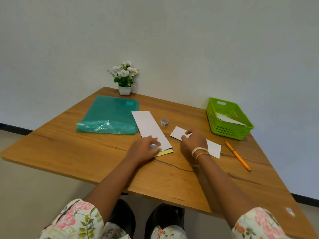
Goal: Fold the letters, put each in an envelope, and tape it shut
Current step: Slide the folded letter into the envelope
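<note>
My left hand point(144, 147) lies flat on the near end of the long white envelope point(150, 128), fingers spread loosely and pressing down on it rather than gripping; the yellowish flap edge point(164, 153) shows just past my fingertips at the mouth. My right hand point(193, 141) rests palm-down on the folded letter point(178, 132), fingers curled lightly over its middle. I cannot tell whether they pinch the paper or only press it flat.

What the coming move turns on, as I judge it: the envelope's mouth lies just to the left of my right hand, near the table's front, and its long axis runs away from me, tilting slightly to the left toward the green plastic folder point(110, 114). The letter's long axis runs crosswise to that, from upper left to lower right under my hand. So I will likely need to turn the letter to line up with the envelope before sliding it in. The right hand is nearer the letter; the left is already at the opening to hold it.

The tape roll point(164, 122) stands beyond both hands, between envelope and letter, nearer my right. The green basket point(229, 131) at far right holds a white envelope point(227, 119). An orange pen point(238, 156) lies to the right of the letter.
</note>
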### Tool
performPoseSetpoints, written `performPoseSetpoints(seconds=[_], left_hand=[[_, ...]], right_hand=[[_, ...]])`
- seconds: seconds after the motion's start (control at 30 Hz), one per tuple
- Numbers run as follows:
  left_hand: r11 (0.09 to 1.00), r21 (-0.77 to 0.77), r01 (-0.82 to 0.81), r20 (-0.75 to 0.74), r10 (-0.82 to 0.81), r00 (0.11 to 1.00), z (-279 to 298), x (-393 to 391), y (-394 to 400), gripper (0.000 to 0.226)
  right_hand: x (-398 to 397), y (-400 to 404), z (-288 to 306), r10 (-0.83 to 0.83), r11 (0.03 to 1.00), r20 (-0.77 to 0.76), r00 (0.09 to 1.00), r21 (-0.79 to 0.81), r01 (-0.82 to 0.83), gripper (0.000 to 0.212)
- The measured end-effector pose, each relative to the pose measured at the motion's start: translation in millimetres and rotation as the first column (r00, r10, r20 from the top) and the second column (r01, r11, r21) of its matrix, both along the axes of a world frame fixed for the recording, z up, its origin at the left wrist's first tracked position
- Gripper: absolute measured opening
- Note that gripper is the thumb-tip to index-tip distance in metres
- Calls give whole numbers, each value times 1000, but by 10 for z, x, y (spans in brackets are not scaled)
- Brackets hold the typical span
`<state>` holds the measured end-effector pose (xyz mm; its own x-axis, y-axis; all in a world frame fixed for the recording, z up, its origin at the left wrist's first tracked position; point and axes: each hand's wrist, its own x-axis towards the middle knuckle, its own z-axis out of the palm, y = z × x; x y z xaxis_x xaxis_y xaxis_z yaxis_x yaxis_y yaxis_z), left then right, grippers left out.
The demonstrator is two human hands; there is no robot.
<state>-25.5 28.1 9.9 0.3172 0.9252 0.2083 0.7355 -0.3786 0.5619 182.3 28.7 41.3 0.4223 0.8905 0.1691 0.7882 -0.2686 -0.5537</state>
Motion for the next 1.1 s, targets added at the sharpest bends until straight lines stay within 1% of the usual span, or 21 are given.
performPoseSetpoints(seconds=[0.03,0.1,0.13,0.2,0.23,0.3,0.33,0.43,0.47,0.57,0.73,0.83,0.97,1.0,1.1], left_hand=[[1000,4,10,-15,-10,1000,5,1,-4,39],[999,-8,32,-56,-33,998,-2,1,-3,46],[999,-24,37,-64,-38,997,-13,-7,5,50],[998,-56,43,-52,-45,998,-31,-23,28,51],[997,-61,47,-39,-50,998,-38,-27,39,49],[997,-50,53,-16,-54,998,-41,-26,57,46],[998,-42,52,-9,-53,999,-39,-24,60,45],[998,-33,51,9,-51,999,-35,-23,55,41],[998,-28,52,17,-52,999,-32,-23,46,38],[998,-1,60,41,-60,997,-14,-11,-3,31],[997,51,50,34,-51,998,-34,6,-22,20],[999,27,40,44,-41,998,-35,0,-1,25],[996,-58,66,32,-64,997,-24,-28,47,44],[995,-71,68,28,-67,997,-14,-32,56,45],[992,-100,72,7,-72,997,3,-28,97,46]], right_hand=[[112,65,41,19,998,41,999,-60,-17,37],[305,160,123,51,971,138,989,-240,-16,55],[373,190,161,72,945,144,987,-325,-22,64],[452,232,210,112,887,103,988,-459,-53,78],[467,238,233,134,861,100,986,-505,-66,80],[481,236,267,175,824,103,979,-559,-88,67],[479,224,273,180,816,94,979,-570,-96,62],[464,179,245,164,825,56,985,-555,-106,73],[450,158,230,165,829,44,985,-548,-114,71],[404,97,175,169,830,-39,985,-533,-164,47],[360,-40,174,155,870,-236,959,-427,-245,43],[367,-162,247,144,878,-304,942,-400,-263,35],[413,-305,376,149,857,-383,912,-411,-312,27],[430,-325,396,151,856,-393,907,-407,-319,27],[468,-389,459,123,870,-458,881,-378,-318,34]])
